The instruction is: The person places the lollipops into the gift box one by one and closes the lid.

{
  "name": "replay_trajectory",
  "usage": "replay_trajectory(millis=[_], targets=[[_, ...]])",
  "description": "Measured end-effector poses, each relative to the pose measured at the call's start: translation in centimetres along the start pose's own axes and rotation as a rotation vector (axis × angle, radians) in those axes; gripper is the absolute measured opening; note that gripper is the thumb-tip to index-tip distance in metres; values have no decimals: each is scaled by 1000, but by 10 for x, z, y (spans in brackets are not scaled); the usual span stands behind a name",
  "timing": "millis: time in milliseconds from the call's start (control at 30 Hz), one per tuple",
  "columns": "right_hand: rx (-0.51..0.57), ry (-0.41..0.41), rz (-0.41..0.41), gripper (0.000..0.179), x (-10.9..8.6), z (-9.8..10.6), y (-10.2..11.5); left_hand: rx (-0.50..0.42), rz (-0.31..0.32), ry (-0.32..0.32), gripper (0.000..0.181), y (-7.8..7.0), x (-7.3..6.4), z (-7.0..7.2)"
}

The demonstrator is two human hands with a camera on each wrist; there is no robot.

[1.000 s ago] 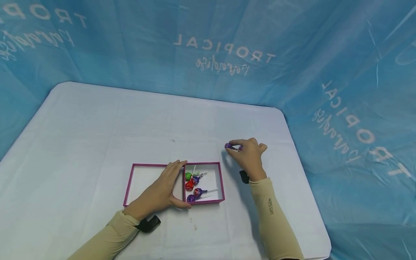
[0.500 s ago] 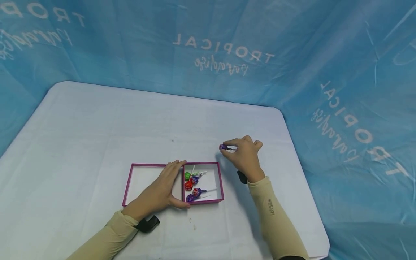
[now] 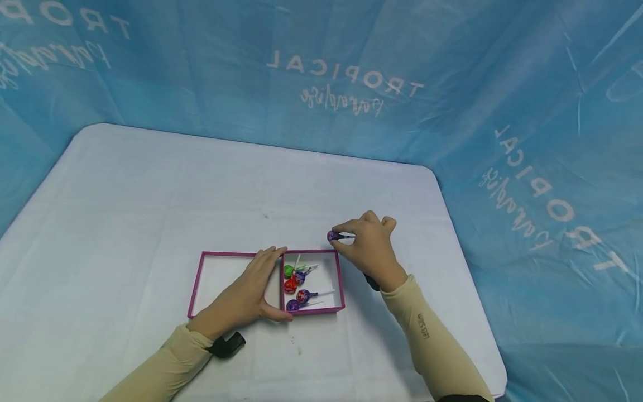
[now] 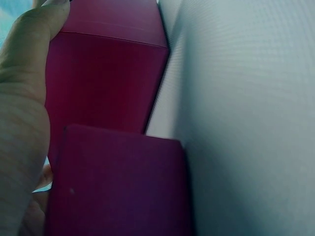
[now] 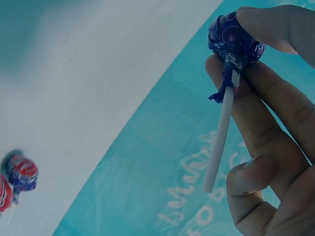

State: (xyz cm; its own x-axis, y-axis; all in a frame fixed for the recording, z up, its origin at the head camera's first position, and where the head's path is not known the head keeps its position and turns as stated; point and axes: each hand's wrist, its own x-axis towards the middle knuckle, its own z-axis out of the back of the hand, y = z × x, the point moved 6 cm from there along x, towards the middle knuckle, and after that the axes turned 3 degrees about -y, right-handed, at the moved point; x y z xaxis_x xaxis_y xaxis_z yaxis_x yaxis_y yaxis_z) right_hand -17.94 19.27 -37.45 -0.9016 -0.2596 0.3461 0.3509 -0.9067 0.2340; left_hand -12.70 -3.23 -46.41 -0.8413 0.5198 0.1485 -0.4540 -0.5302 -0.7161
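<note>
My right hand (image 3: 370,249) pinches a purple-wrapped lollipop (image 5: 232,42) by its head between thumb and fingertips, above the table just behind the right-hand box's back corner. The lollipop's white stick (image 5: 218,142) points back under the palm. My left hand (image 3: 246,298) grips the pink-rimmed box (image 3: 339,279) from front to back, thumb at its front wall (image 4: 108,83) and fingertips at its back rim. Inside lie several lollipops: green (image 3: 288,271), red (image 3: 290,286) and purple ones (image 3: 303,296). A second pink-rimmed box (image 3: 196,285) stands against its left side, partly hidden under my left hand.
A white cloth covers the table (image 3: 201,184). Blue printed curtains (image 3: 341,128) hang behind and to the right. At the lower left of the right wrist view, a red-and-blue lollipop (image 5: 23,172) and part of a red one (image 5: 4,194) show against white.
My right hand has moved left and slightly toward me with the lollipop, closer to the right-hand box. My left hand has kept its hold on the box.
</note>
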Motion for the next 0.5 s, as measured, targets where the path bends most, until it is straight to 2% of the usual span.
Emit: replay_trajectory(millis=[233,500], targets=[[-2,47,43,20,-2,-1,17,-8,35,23,130,2,1,-1],[-2,79,129,19,-7,-3,28,-5,1,0,130,-1,0,1]])
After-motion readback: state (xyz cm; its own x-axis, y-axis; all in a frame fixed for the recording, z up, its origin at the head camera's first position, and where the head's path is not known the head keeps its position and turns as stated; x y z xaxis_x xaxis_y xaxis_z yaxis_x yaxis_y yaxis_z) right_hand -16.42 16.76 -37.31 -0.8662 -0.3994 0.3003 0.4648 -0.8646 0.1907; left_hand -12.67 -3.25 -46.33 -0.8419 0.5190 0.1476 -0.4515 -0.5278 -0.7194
